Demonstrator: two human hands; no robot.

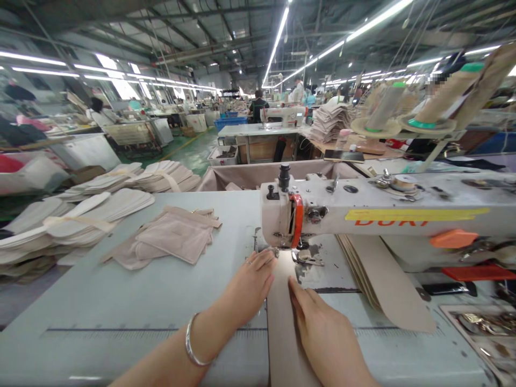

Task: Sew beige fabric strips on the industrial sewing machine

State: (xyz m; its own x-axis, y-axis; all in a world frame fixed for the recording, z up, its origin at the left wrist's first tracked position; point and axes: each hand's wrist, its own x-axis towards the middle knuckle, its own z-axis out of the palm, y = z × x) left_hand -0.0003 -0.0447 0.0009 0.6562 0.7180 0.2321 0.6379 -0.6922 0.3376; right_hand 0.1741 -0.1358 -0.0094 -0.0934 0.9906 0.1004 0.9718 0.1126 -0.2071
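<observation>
A long beige fabric strip (280, 322) lies under the head of a sewing machine (278, 215) and runs back toward me. My left hand (253, 277), with a bracelet on its wrist, lies over the strip's left edge close to the presser foot. Its fingers are stretched out side by side and press on the fabric. Along the right edge, my right hand (318, 322) has its index finger reaching forward and its other fingers bent, holding that edge. The fingertip undersides are hidden. The machine's lamp lights the strip at the needle area.
Sewn beige pieces (173, 236) are piled left of the machine. Bundles of pale panels (92, 215) lie beyond the table's left edge. More beige panels (387, 290) rest under the machine arm. Metal parts (489, 325) sit at right. Thread cones (387, 107) stand behind. People work farther off.
</observation>
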